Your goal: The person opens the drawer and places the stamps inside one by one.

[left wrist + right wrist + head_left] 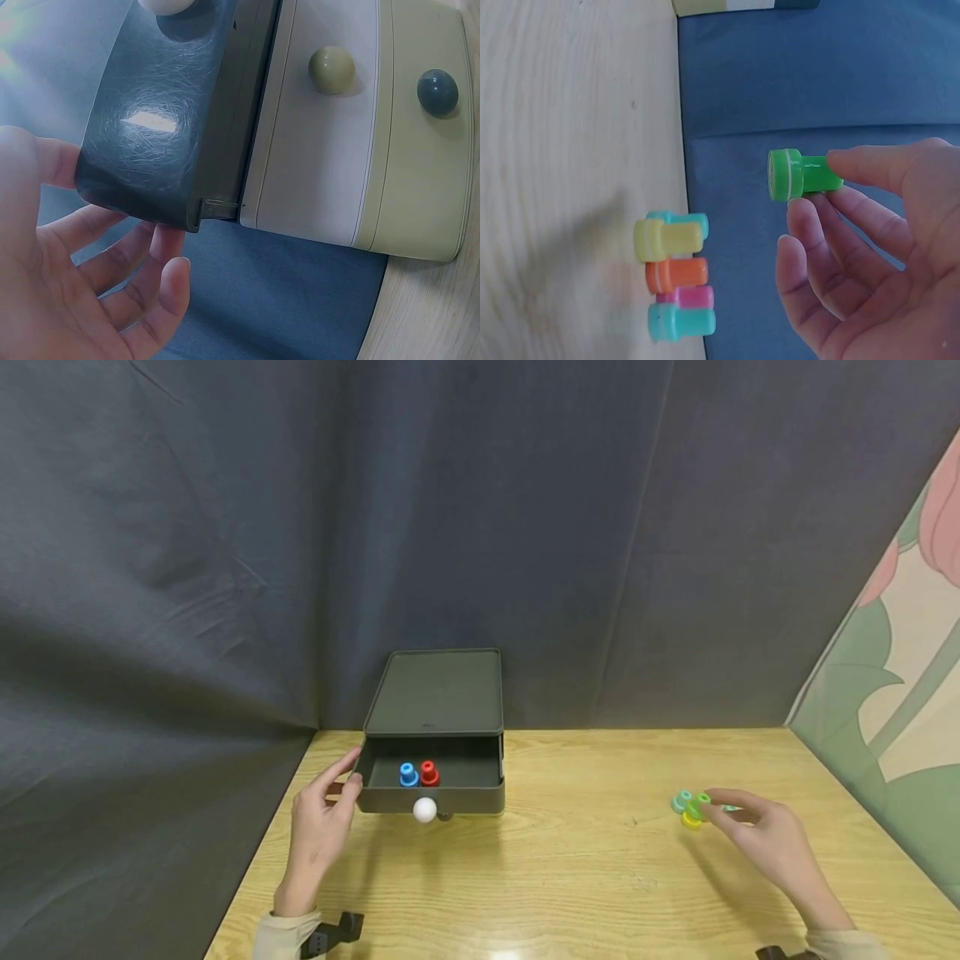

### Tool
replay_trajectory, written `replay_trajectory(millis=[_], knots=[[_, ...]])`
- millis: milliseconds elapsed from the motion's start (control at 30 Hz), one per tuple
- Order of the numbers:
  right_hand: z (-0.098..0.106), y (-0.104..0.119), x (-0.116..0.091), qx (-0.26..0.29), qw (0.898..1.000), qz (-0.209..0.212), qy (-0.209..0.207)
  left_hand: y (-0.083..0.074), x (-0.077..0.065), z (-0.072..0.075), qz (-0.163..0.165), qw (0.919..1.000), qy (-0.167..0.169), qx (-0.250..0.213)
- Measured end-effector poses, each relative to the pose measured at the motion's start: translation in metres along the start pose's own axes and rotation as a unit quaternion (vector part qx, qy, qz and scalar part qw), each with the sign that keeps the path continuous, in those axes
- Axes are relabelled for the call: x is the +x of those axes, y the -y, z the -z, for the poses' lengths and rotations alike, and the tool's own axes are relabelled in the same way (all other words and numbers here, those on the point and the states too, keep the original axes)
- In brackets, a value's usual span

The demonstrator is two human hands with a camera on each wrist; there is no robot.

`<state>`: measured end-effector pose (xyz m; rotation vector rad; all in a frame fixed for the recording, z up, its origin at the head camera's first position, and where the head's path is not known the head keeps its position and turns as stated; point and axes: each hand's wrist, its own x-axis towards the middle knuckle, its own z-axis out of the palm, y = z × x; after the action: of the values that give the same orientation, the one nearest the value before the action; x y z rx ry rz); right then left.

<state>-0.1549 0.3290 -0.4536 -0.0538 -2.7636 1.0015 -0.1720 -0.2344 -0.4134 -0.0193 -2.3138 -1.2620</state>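
Note:
My left hand (318,827) grips the left front corner of the dark top drawer (468,800), which is pulled out of a small chest (315,150). Thumb and fingers lie on either side of that corner in the left wrist view. Inside the drawer a blue toy stamp (408,775) and a red toy stamp (429,774) stand side by side. Over at the right, my right hand (772,839) pinches a green toy stamp (786,175) between thumb and fingers, held above the table. Below it stand yellow (671,238), orange (677,275), pink (690,298) and turquoise (681,321) stamps.
The chest's dark top (442,689) sits near the back of the wooden table (577,860). A white knob (424,810) juts from the drawer front. Grey cloth (525,527) hangs behind and on the left. A flower-patterned panel (900,693) borders the right side.

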Motion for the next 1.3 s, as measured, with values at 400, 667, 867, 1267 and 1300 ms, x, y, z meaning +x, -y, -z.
replay_trajectory(millis=[400, 667, 867, 1267, 1300], knots=[[-0.002, 0.019, 0.000, 0.015, 0.999, 0.033, -0.025, 0.000, 0.000, 0.000, -0.001, 1.0000, -0.003, -0.002], [0.000, 0.033, 0.000, 0.017, 0.999, 0.030, -0.011, 0.000, 0.000, 0.000, -0.002, 1.0000, -0.004, -0.002], [0.001, 0.046, -0.001, 0.022, 0.999, 0.024, 0.001, 0.001, 0.000, 0.000, 0.001, 1.0000, -0.004, -0.003], [0.000, 0.068, 0.000, 0.041, 0.999, 0.031, 0.014, 0.001, 0.000, 0.000, -0.002, 1.0000, 0.000, -0.004], [0.000, 0.069, 0.000, 0.043, 0.998, 0.032, 0.015, 0.001, 0.000, 0.000, -0.003, 1.0000, 0.000, -0.004]])
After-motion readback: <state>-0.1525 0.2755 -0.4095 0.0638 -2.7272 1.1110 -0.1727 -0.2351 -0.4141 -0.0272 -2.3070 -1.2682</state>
